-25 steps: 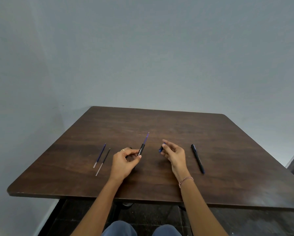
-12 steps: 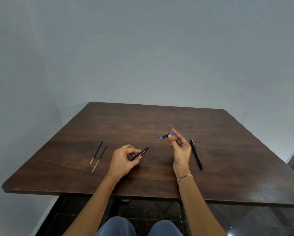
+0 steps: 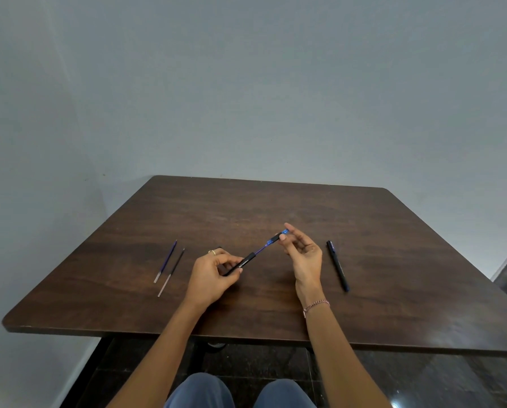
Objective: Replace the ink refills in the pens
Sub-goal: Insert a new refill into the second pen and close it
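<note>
here, from the head camera, we see our left hand [image 3: 214,275] pinching the black pen barrel [image 3: 242,262] over the table [image 3: 393,245]. a blue refill [image 3: 262,249] runs out of it toward two o'clock to the tip piece [image 3: 278,237], pinched by our right hand [image 3: 303,254], other fingers spread. two spare refills [image 3: 166,260] lie at nine o'clock of the left hand, a second pen [image 3: 338,265] at three o'clock of the right.

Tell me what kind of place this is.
Likely a bare indoor room, maybe an office or study corner: a plain wooden table, blank grey walls, glossy dark floor.
</note>
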